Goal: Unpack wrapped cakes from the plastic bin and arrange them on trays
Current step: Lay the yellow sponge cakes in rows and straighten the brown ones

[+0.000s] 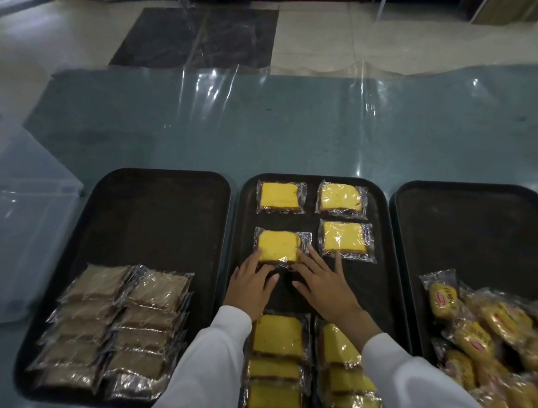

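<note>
Resting on the middle tray (384, 260), both hands sit flat with fingers straight, nothing gripped. Left hand (249, 286) has its fingertips touching the near-left edge of a wrapped yellow cake slice (279, 246); right hand (325, 283) touches that slice's near-right corner, and one finger reaches the wrapper of the slice at its 3 o'clock (344, 237). White sleeves (207, 370) come in from 6 o'clock.

Middle tray layout: two more yellow slices at 12 o'clock, left one (279, 196) and right one (340, 199), all four apart from each other in a two-by-two grid. At 6 o'clock on the same tray, two stacked rows of yellow slices (277, 363), overlapping, partly hidden by the arms.

Left tray (157, 208), at 9 o'clock: brown wrapped cakes (119, 330) in two overlapping rows at its near end, far half bare.

Right tray (478, 225), at 3 o'clock: loose pile of round cakes in yellow printed wrappers (483, 333) at the near end.

Clear plastic bin (25, 220) sits on the desk (289, 126) at 9 o'clock, just beside the left tray; contents not readable. Desk is covered with clear plastic sheet.
</note>
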Available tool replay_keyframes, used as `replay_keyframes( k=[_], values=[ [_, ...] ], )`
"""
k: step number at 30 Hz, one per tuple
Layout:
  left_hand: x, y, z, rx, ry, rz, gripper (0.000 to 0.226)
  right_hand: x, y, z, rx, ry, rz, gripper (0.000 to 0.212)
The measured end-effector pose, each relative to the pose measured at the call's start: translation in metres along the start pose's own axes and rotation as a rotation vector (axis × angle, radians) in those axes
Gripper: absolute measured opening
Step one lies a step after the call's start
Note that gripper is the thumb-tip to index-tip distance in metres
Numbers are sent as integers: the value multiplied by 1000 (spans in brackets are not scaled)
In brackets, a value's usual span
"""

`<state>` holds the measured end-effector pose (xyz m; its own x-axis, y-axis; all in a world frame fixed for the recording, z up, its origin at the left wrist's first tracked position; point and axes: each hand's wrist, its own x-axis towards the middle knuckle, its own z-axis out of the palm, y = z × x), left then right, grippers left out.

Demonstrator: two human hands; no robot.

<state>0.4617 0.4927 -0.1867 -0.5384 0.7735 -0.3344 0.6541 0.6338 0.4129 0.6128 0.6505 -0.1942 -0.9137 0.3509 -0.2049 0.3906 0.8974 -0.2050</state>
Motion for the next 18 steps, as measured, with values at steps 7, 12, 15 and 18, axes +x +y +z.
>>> replay_keyframes(
  k=[7, 12, 15, 18],
  values=[
    [25, 5, -5, 60, 40, 11, 39, 24, 11, -2, 30, 33, 4, 40],
    [38, 7, -9, 180, 205, 85, 35, 27, 26, -10, 67, 129, -28, 46],
    [55, 9, -18, 184, 213, 170, 59, 26, 49, -16, 65, 129, 131, 67],
    [79, 9, -27, 252, 93, 199, 96, 26, 76, -16, 38, 10, 246, 93]
  ],
)
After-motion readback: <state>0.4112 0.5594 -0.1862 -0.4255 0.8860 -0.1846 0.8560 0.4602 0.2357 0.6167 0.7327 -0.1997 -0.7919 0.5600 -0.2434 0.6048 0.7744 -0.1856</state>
